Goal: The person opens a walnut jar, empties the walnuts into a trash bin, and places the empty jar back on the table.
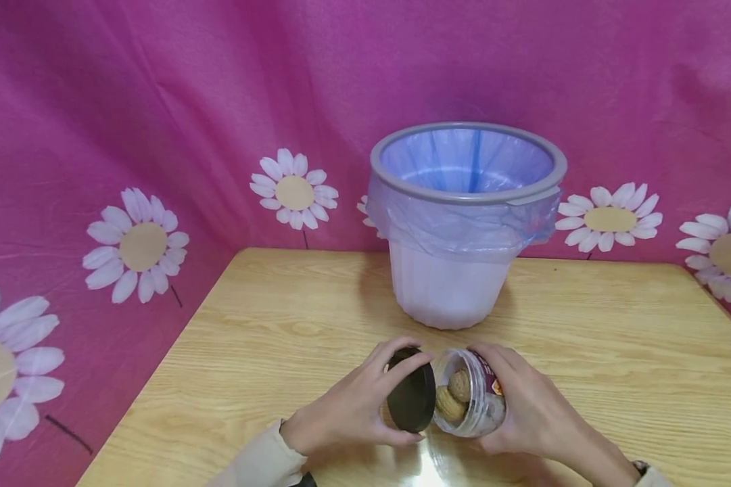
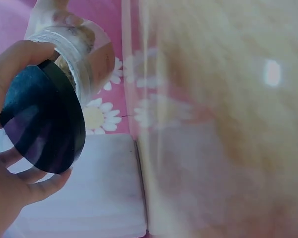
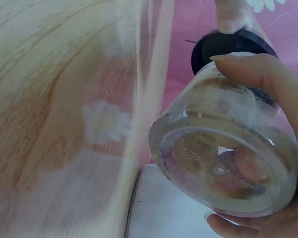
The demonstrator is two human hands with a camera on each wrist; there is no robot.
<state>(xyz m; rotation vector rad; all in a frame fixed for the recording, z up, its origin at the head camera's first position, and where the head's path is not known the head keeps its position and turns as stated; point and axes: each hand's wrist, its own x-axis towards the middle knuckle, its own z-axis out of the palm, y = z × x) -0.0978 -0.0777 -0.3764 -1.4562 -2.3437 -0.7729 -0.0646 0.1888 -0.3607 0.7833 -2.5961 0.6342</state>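
Note:
My left hand (image 1: pixel 362 402) grips a round black lid (image 1: pixel 415 399) by its edge, thumb and fingers on opposite sides. A clear plastic jar (image 1: pixel 485 414) with a dark red label lies tilted in my right hand (image 1: pixel 532 402), its open mouth turned toward the lid. Inside the jar are brown, rough, rounded pieces (image 1: pixel 452 404) that look like walnuts. The lid is off the jar and stands close beside its mouth. From the right wrist view, the jar's base (image 3: pixel 228 173) faces the camera, with the right thumb and fingers curled round its side.
Behind the hands, a white bin (image 1: pixel 450 284) with a grey rim and a blue plastic liner (image 1: pixel 456 223) stands on the wood-grain table (image 1: pixel 280 338). A pink cloth (image 1: pixel 219 101) printed with white daisies hangs behind and to the left of the table.

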